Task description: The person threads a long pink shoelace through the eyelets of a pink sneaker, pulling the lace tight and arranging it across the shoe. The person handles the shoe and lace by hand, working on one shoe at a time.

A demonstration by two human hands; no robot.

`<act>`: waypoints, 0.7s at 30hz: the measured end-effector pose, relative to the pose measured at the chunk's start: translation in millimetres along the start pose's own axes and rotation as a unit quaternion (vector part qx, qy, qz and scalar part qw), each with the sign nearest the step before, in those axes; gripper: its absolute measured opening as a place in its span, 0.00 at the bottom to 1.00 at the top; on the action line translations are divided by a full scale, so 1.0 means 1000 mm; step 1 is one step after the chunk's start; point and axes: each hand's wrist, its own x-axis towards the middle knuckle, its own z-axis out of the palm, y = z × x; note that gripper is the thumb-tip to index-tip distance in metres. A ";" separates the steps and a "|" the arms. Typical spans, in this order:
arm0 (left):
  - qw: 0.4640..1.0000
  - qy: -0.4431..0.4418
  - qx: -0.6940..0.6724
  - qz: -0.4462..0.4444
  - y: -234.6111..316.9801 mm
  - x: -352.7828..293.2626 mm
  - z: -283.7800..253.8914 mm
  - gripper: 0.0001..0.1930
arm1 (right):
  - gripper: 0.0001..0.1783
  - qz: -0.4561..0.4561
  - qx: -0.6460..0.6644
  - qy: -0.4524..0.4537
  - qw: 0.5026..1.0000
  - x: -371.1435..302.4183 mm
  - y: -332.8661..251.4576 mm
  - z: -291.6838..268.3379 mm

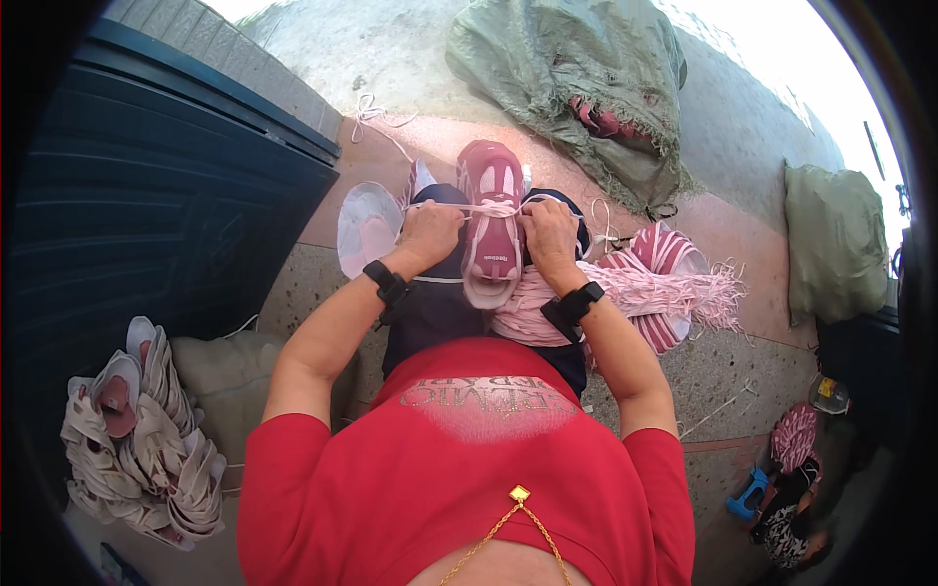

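A maroon and pink shoe upper [491, 239] rests between my knees with its toe toward me. A pale pink shoelace [496, 208] crosses its throat, knotted or looped in the middle and pulled out to both sides. To the left of the upper, my left hand [430, 234] is closed on one side of the lace. On its right edge, my right hand [550, 232] pinches the other side, close to the knot. Across my right thigh lies a thick bundle of pink and white laces [532, 311]. Both wrists wear black bands.
Striped pink uppers [669, 249] lie at the right. White-edged pieces [366, 230] sit by my left knee. Stacked pale uppers [147, 439] stand at lower left, near a dark blue door [166, 186]. Green sacks [576, 78] stand ahead and to the right, the nearer one torn.
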 end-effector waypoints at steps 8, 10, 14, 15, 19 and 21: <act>0.990 0.000 0.114 0.086 0.012 0.002 -0.005 0.07 | 0.11 -0.005 -0.025 -0.013 1.000 -0.001 0.000 -0.005; 0.987 0.018 0.110 0.112 0.020 0.017 -0.007 0.07 | 0.13 -0.015 -0.037 -0.011 0.999 -0.001 0.001 -0.003; 0.995 0.067 0.063 0.043 0.016 0.009 0.001 0.08 | 0.13 -0.041 -0.052 -0.019 0.998 -0.001 0.003 -0.002; 0.994 0.096 0.046 0.040 0.013 0.007 0.004 0.08 | 0.14 -0.038 -0.057 -0.028 0.997 -0.002 -0.001 -0.003; 0.989 0.104 0.090 0.058 0.034 -0.007 0.000 0.11 | 0.21 -0.031 -0.090 -0.083 0.992 -0.008 -0.011 -0.010; 0.994 0.026 0.102 0.001 0.043 -0.015 -0.002 0.14 | 0.23 -0.016 -0.078 -0.140 0.987 -0.006 -0.012 -0.014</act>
